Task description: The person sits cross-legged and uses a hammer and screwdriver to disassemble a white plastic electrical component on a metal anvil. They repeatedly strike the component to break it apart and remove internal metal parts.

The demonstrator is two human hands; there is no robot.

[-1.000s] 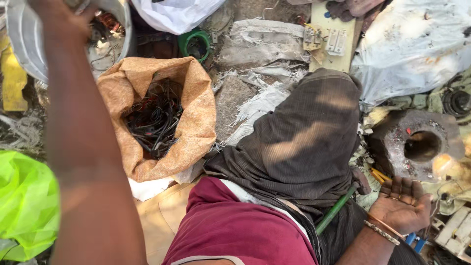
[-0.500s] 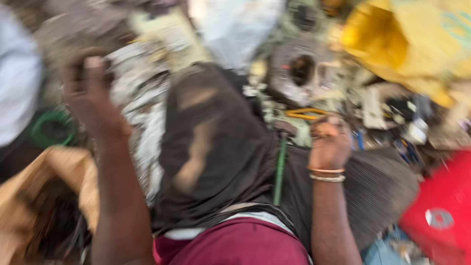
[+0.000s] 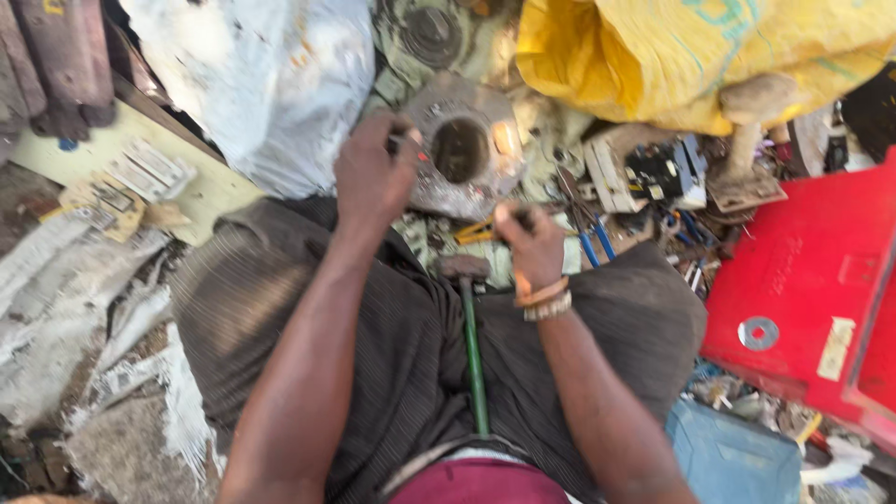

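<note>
Both arms reach up from bottom of frame toward centre. Left hand (image 3: 373, 173) at upper centre, fingers curled, pinching. Right hand (image 3: 534, 245) at centre, closed in a fist, thumb up, bangles on wrist.

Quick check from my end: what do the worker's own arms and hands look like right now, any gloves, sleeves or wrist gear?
Both arms are bare to above the elbow, with no sleeves or gloves. The left hand wears nothing. The right hand has two bangles at the wrist, one orange-brown, one pale and beaded.
</note>
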